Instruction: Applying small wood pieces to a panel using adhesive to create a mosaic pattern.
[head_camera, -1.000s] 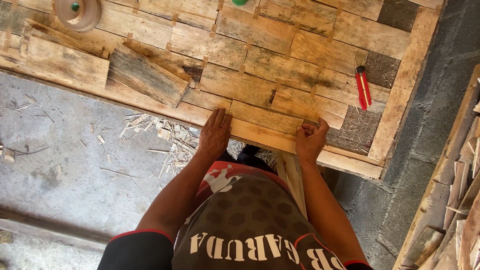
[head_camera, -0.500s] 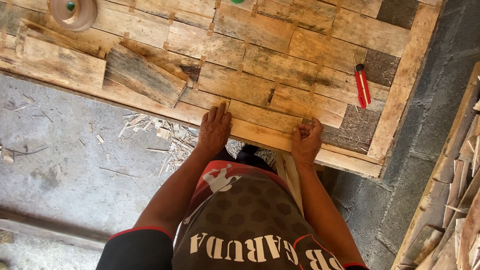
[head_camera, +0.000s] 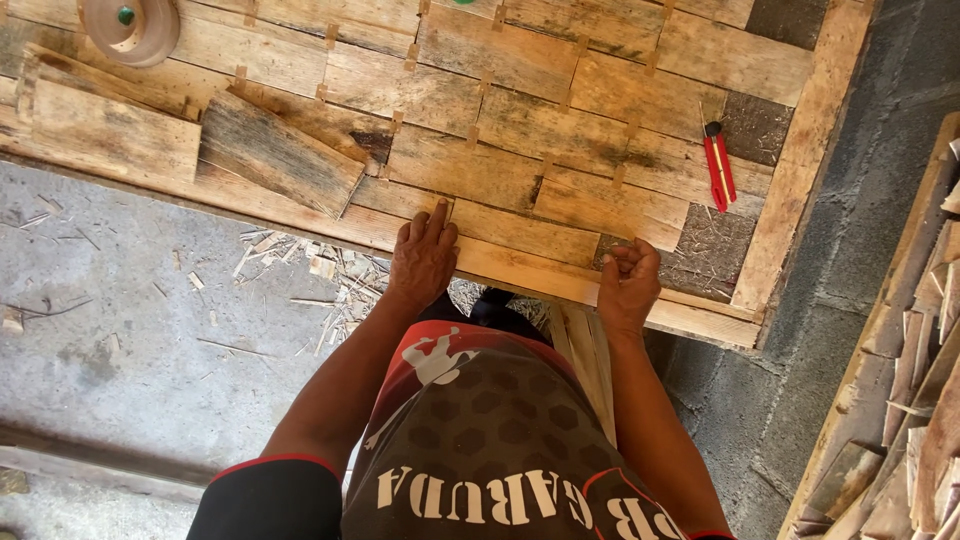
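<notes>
Grey concrete floor (head_camera: 110, 340) fills the lower left of the head view, strewn with wood chips and splinters (head_camera: 300, 262) near the edge of a large wooden panel (head_camera: 520, 110). That panel is made of short weathered boards laid in staggered rows with small wooden spacers between them, framed by a pale strip along the near edge and another down the right side; two dark gaps on the right show where no board lies.

At the near edge, the left hand (head_camera: 423, 258) lies flat and open, fingers pointing away from the body, resting on a short board (head_camera: 525, 232) in the nearest row and on the frame strip (head_camera: 520, 275) beside it. The right hand (head_camera: 630, 282) is curled closed at the right end of the same board, thumb and fingers pinched together; whether something small sits between them cannot be told.

A loose darker plank (head_camera: 275, 152) lies tilted across the rows on the left. A red utility knife (head_camera: 718, 168) rests on the boards at the right, well apart from both hands. A round tan disc with a green centre (head_camera: 130, 25) sits at the top left corner. Stacked wood offcuts (head_camera: 920, 420) lean along the right edge.
</notes>
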